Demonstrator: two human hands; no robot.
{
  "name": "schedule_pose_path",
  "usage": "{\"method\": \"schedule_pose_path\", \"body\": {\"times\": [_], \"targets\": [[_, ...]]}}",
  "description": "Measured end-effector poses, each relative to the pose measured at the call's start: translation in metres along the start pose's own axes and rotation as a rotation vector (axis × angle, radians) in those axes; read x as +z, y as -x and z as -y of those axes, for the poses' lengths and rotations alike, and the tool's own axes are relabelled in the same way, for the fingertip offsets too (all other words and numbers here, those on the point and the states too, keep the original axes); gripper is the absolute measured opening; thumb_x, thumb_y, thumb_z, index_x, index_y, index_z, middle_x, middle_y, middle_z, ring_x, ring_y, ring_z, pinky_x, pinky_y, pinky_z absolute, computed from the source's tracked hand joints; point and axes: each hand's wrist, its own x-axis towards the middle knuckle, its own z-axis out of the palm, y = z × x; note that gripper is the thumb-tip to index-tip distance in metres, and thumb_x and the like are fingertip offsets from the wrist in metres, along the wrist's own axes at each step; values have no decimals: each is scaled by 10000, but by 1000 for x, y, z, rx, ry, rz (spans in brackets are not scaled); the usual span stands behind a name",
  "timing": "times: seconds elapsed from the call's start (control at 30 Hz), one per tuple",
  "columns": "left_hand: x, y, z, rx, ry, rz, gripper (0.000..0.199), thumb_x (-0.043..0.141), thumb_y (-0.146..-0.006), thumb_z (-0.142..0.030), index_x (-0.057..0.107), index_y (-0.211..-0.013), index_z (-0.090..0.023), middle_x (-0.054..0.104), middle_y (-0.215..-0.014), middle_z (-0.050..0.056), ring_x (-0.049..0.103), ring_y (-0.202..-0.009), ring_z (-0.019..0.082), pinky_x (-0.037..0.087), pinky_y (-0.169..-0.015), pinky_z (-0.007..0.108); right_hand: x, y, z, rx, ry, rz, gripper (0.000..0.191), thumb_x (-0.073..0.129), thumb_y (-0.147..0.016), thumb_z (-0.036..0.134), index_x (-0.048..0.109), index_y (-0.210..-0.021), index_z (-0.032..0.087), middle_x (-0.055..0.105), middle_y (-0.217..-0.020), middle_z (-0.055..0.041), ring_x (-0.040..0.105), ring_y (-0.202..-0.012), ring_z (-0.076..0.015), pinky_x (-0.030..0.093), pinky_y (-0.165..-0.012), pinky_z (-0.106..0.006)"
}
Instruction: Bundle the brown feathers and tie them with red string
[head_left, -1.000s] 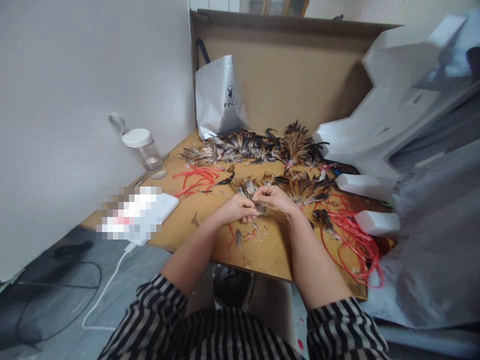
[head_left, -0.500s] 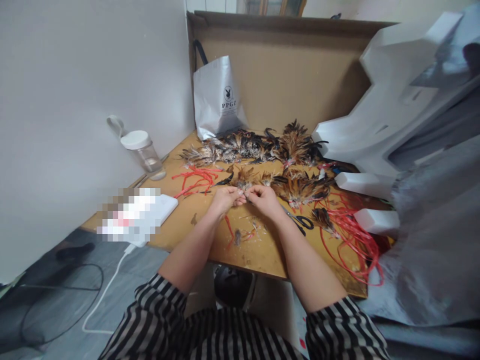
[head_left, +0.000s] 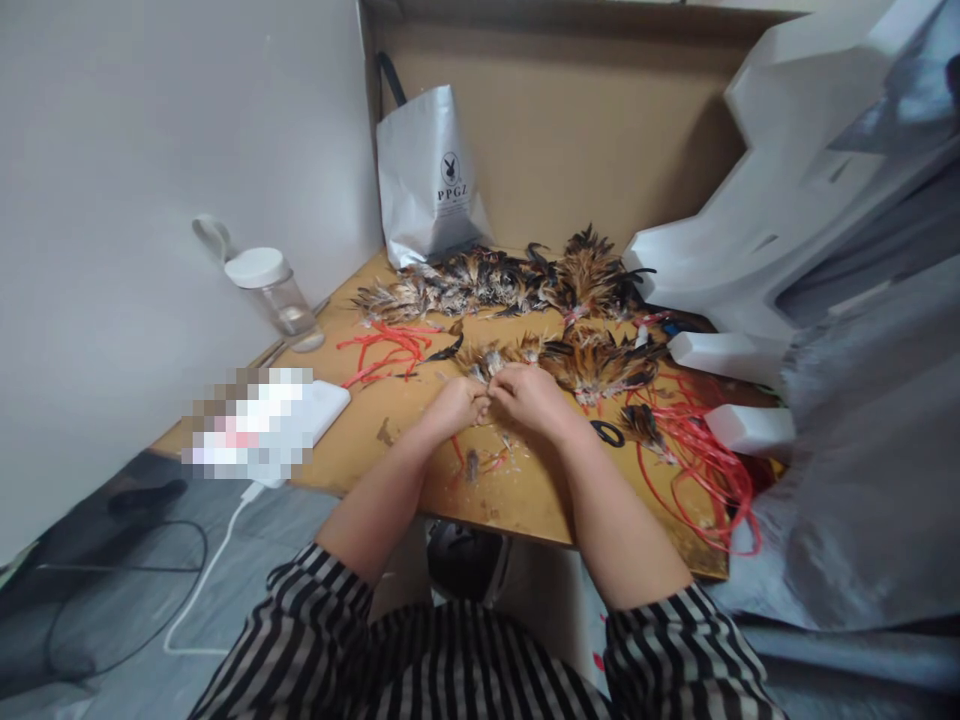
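My left hand (head_left: 462, 405) and my right hand (head_left: 526, 396) meet above the middle of the wooden table, fingertips pinched close together. Whatever is between the fingers is too small and hidden to name. Just beyond my fingers lie small brown and white feather tufts (head_left: 491, 358). A larger bunch of brown feathers (head_left: 604, 365) lies to the right of them. Under my right forearm is a pair of scissors, of which a black handle loop (head_left: 607, 433) shows. Below my hands, a small grey feather (head_left: 472, 464) rests among red scraps and fluff.
Piled feathers (head_left: 487, 285) line the back before a silver bag (head_left: 431, 180). Red plastic strips (head_left: 390, 350) lie left, and a tangle of red strands (head_left: 709, 465) right. A lidded bottle (head_left: 277, 300) and a white corded device (head_left: 326, 410) stand left; white foam (head_left: 705, 260) edges the right.
The view has tipped slightly downward. My hands stay together, fingers shifted and curled more tightly, and my right forearm now covers more of the scissors.
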Motion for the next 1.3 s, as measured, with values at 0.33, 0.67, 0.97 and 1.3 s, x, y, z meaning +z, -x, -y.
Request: {"method": "schedule_pose_path", "body": {"times": [0.33, 0.67, 0.97, 1.3], "targets": [[-6, 6, -25, -5, 613, 13, 239, 653, -661, -333, 616, -639, -99, 568, -517, 9, 484, -430, 41, 365, -452, 159, 1, -5, -26, 197, -973, -54, 203, 642, -643, 338, 603, -642, 139, 584, -598, -4, 481, -538, -97, 369, -563, -238], [-5, -3, -15, -225, 718, -202, 76, 619, -678, -164, 611, -693, -89, 585, -551, 14, 496, -428, 35, 374, -431, 140, 8, -3, -3, -13, -222, -231, 192, 491, -784, 255, 617, -678, 156, 547, -694, -30, 483, -668, -121, 350, -633, -235], [-5, 3, -10, -175, 151, 89, 160, 527, -722, -129, 566, -569, -96, 544, -452, 5, 502, -384, 61, 416, -429, 172, 4, 1, 1, -44, -41, -21, 193, 497, -784, 271, 609, -673, 159, 538, -801, -49, 483, -730, -125, 337, -646, -235], [-11, 20, -32, -148, 757, 365, 217, 690, -625, -285, 604, -660, -89, 537, -515, 3, 437, -390, 23, 290, -363, 127, 8, 0, -6, 267, -1256, 43, 298, 689, -560, 390, 504, -583, 158, 492, -540, 27, 373, -443, -63, 276, -441, -211]]}}
